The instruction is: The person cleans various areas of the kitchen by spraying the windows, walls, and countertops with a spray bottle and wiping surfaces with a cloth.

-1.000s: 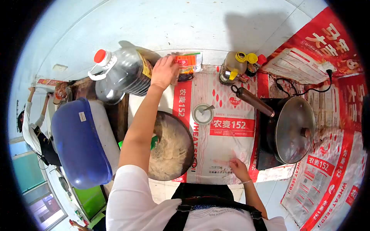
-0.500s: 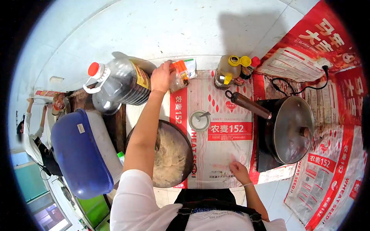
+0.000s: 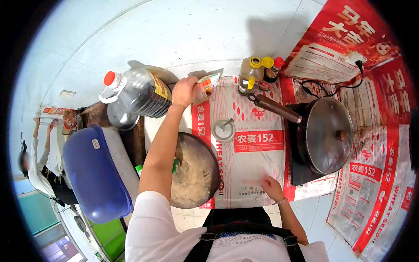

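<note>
Left hand (image 3: 184, 92) is grasping the packet (image 3: 204, 88) at its 9 o'clock end; packet is showing at 12 o'clock, near the wall (image 3: 209, 35) — probably light, soft, slippery; edge pinching should be working. Right hand (image 3: 273, 189) is hanging between 4 and 5 — can't tell its grip.

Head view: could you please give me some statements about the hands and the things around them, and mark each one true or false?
1. The left hand holds a packet. True.
2. The right hand grips the pan handle. False: the right hand is apart from the pan handle, over the printed sheet.
3. A utensil stands in the small cup. True.
4. The big bottle has a yellow cap. False: its cap is red.
</note>
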`<state>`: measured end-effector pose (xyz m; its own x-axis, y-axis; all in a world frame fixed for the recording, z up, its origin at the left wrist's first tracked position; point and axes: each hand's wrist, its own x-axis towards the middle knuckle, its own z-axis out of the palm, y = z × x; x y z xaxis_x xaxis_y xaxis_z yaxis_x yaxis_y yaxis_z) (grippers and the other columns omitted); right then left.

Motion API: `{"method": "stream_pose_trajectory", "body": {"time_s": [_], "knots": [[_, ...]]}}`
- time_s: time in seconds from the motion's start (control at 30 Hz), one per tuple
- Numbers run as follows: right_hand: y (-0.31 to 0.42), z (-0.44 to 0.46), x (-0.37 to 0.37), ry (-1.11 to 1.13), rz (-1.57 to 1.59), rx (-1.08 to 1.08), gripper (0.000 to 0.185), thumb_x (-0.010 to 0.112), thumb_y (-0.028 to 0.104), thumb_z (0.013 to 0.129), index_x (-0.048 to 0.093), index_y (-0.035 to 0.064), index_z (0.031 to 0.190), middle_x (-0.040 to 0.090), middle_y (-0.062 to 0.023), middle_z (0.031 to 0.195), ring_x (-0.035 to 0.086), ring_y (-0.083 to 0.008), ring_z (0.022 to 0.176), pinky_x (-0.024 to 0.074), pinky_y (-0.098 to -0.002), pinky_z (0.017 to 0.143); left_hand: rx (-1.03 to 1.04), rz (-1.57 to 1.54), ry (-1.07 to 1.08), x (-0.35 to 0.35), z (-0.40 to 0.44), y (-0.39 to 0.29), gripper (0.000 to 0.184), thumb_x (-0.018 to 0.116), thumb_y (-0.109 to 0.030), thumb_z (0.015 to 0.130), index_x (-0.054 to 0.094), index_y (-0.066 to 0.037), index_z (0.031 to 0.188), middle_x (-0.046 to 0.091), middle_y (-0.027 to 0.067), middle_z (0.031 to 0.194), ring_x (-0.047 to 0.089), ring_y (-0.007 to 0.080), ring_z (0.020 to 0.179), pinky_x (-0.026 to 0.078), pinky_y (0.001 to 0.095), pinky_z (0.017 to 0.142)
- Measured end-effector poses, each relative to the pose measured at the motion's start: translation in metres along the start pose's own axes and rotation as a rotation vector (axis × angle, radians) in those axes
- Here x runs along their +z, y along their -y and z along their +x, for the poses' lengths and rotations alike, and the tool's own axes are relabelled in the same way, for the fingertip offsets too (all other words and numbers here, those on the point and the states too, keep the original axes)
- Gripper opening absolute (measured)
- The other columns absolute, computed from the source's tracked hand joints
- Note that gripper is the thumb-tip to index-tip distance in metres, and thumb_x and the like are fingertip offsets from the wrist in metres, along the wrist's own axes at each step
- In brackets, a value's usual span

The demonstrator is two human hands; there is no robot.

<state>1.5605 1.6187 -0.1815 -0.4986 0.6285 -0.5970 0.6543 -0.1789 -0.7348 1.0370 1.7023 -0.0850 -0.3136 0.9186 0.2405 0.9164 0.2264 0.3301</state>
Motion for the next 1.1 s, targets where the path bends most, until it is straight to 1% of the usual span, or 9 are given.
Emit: {"method": "stream_pose_trajectory", "body": {"time_s": [0.1,0.33,0.43,0.5,0.63,0.8,0.97,1.07,1.1], "knots": [[0.005,-0.006,-0.004,-0.011,-0.089,-0.055,0.023,0.06,0.023,0.092,0.061,0.0012,0.099,0.064,-0.0054,0.08,0.059,-0.0108,0.071,0.0478,-0.0255,0.065,-0.012,0.038,-0.019,0.0,-0.003,-0.005,0.013,0.06,-0.018,0.081,0.062,-0.008,0.09,0.064,0.0132,0.088,0.06,0.0346,0.086,0.048,0.046,0.077],[0.005,-0.013,0.0,0.029,0.003,-0.056,0.022,0.059,0.021,0.093,0.06,0.001,0.1,0.063,-0.0043,0.079,0.059,-0.0103,0.071,0.0478,-0.0257,0.064,-0.018,0.004,-0.056,-0.011,-0.03,-0.012,0.018,0.06,-0.022,0.082,0.061,-0.005,0.087,0.063,0.0169,0.086,0.059,0.0378,0.085,0.047,0.0484,0.076],[0.023,-0.015,-0.001,0.042,0.023,-0.092,0.023,0.059,0.022,0.093,0.06,0.0006,0.102,0.062,-0.0043,0.079,0.059,-0.0109,0.07,0.0481,-0.0255,0.064,-0.112,0.076,0.026,-0.024,-0.05,-0.026,0.017,0.059,-0.021,0.082,0.059,-0.004,0.083,0.062,0.0182,0.086,0.059,0.0392,0.086,0.046,0.0498,0.073],[0.037,-0.017,-0.003,0.031,0.005,-0.134,0.024,0.06,0.024,0.091,0.062,0.0015,0.1,0.066,-0.0127,0.083,0.064,-0.0207,0.074,0.0499,-0.0316,0.068,-0.192,0.06,-0.017,-0.026,-0.067,-0.029,0.02,0.061,-0.023,0.082,0.057,-0.003,0.08,0.061,0.02,0.083,0.058,0.0404,0.085,0.046,0.0508,0.072],[0.04,-0.011,-0.009,0.081,0.065,-0.181,0.025,0.06,0.023,0.091,0.061,0.0012,0.101,0.066,-0.011,0.082,0.063,-0.0189,0.074,0.0499,-0.0308,0.068,-0.363,0.025,-0.075,-0.038,-0.106,-0.05,0.019,0.059,-0.021,0.083,0.056,-0.002,0.08,0.061,0.0228,0.082,0.059,0.0424,0.081,0.045,0.0514,0.071],[0.054,-0.006,-0.024,0.149,0.108,-0.174,0.025,0.059,0.024,0.091,0.062,0.0014,0.101,0.065,-0.0074,0.079,0.06,-0.0147,0.072,0.0491,-0.0287,0.067,-0.543,0.005,-0.13,-0.05,-0.153,-0.083,0.019,0.051,-0.018,0.088,0.06,-0.001,0.086,0.063,0.0229,0.085,0.06,0.0422,0.083,0.047,0.0492,0.073],[0.063,-0.006,-0.034,0.204,0.104,-0.142,0.025,0.058,0.024,0.092,0.061,0.0007,0.102,0.064,-0.0071,0.08,0.06,-0.0142,0.071,0.0489,-0.0286,0.067,-0.574,-0.029,-0.216,-0.05,-0.2,-0.114,0.018,0.052,-0.017,0.088,0.06,-0.001,0.089,0.062,0.0211,0.084,0.06,0.0406,0.081,0.046,0.0492,0.071],[0.069,-0.009,-0.028,0.253,0.048,-0.216,0.025,0.061,0.024,0.09,0.061,0.0012,0.102,0.065,-0.0092,0.082,0.062,-0.0183,0.072,0.0496,-0.0309,0.069,-0.611,-0.109,-0.249,-0.052,-0.228,-0.141,0.012,0.052,-0.013,0.088,0.058,-0.002,0.087,0.061,0.0197,0.083,0.06,0.0394,0.08,0.047,0.0483,0.071],[0.094,-0.013,-0.023,0.231,-0.115,-0.335,0.027,0.064,0.023,0.087,0.06,0.0023,0.105,0.064,-0.012,0.091,0.062,-0.022,0.082,0.0494,-0.0329,0.074,-0.637,-0.108,-0.247,-0.055,-0.239,-0.148,0.012,0.052,-0.013,0.088,0.058,-0.002,0.087,0.061,0.0197,0.083,0.06,0.0394,0.08,0.047,0.0483,0.071]]}}
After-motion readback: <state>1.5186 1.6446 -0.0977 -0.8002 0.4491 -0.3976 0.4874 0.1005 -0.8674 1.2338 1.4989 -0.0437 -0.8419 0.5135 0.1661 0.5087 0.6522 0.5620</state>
